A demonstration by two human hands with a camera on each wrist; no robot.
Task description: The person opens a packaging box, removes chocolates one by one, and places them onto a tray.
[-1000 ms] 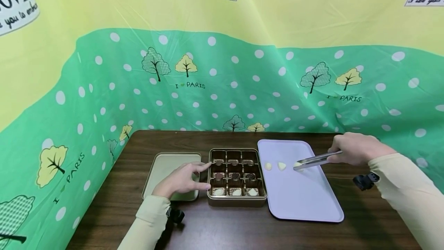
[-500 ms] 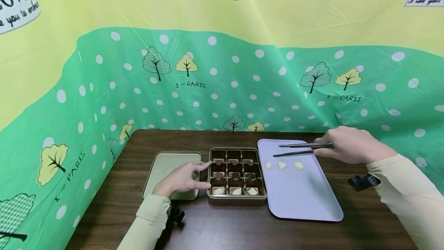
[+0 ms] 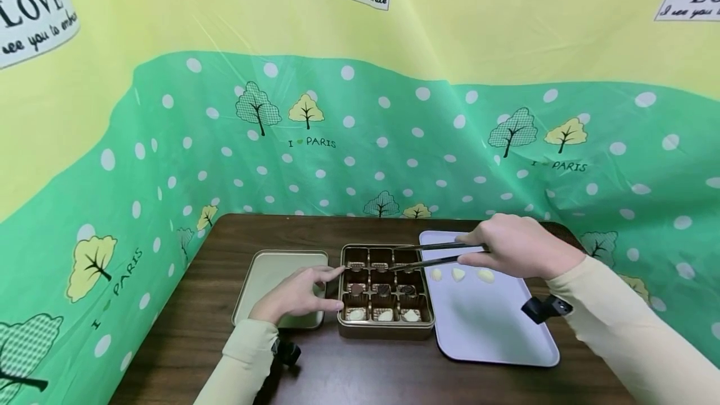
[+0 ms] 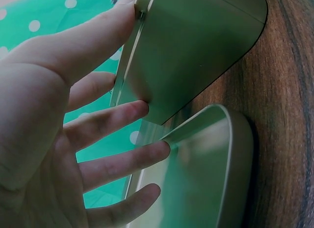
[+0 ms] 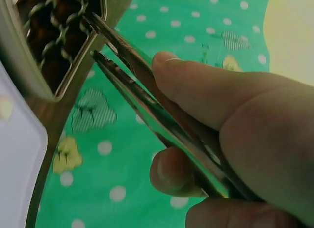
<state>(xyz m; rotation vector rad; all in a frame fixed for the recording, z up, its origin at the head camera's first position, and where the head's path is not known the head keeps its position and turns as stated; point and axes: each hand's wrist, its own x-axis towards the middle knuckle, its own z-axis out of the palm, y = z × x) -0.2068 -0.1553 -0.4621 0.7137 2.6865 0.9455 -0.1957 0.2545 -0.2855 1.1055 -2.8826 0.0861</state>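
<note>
My right hand [image 3: 514, 245] grips metal tongs [image 3: 441, 261], their tips apart and nothing between them. The tips hang over the back row of a divided tin box [image 3: 385, 329]. White chocolate-like pieces [image 3: 385, 315] lie in its front row and dark brown ones [image 3: 383, 290] in the middle row; whether the back row holds anything is hard to tell. My left hand [image 3: 298, 295] rests its thumb and index finger against the box's left side. In the left wrist view the fingers [image 4: 122, 159] are spread, near the tin's wall and the lid.
A lilac tray [image 3: 495, 330] stands right of the box, with three pale pieces [image 3: 458, 274] in a row near its back. The tin's lid [image 3: 270, 267] lies left of the box, partly under my left hand. A patterned cloth [image 3: 360, 111] hangs behind the wooden table [image 3: 326, 374].
My right hand has lifted the tongs off the tray's rightmost pale piece and carried them left over the box, their tips spreading. That piece stays on the tray. My left hand holds its place.
</note>
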